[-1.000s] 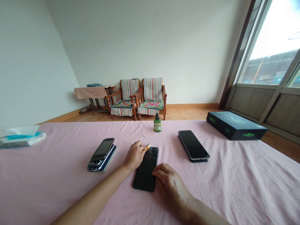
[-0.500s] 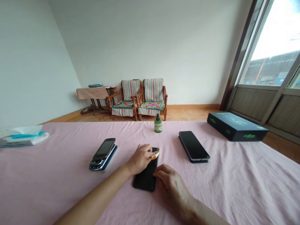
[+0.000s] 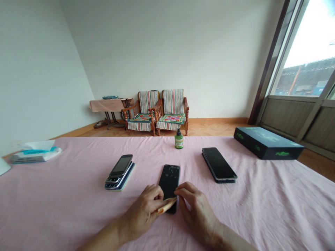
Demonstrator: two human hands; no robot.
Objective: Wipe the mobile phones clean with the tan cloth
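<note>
A black phone (image 3: 169,178) with specks on its screen lies flat on the pink tablecloth (image 3: 65,195) in front of me. My left hand (image 3: 142,215) is closed on a small yellowish cloth or pad (image 3: 166,206) and presses it on the phone's near end. My right hand (image 3: 197,209) rests by the phone's near right corner, its curled fingertips touching the phone's edge.
A stack of phones (image 3: 119,168) lies to the left, another dark stack of phones (image 3: 218,164) to the right. A small green bottle (image 3: 179,139) stands behind. A black box (image 3: 268,143) sits far right, a tissue pack (image 3: 35,152) far left. Chairs (image 3: 159,111) stand by the wall.
My left hand drew the yellowish pad from the phone's far end down to its near end. My right hand stayed at the near corner. The view shifted slightly.
</note>
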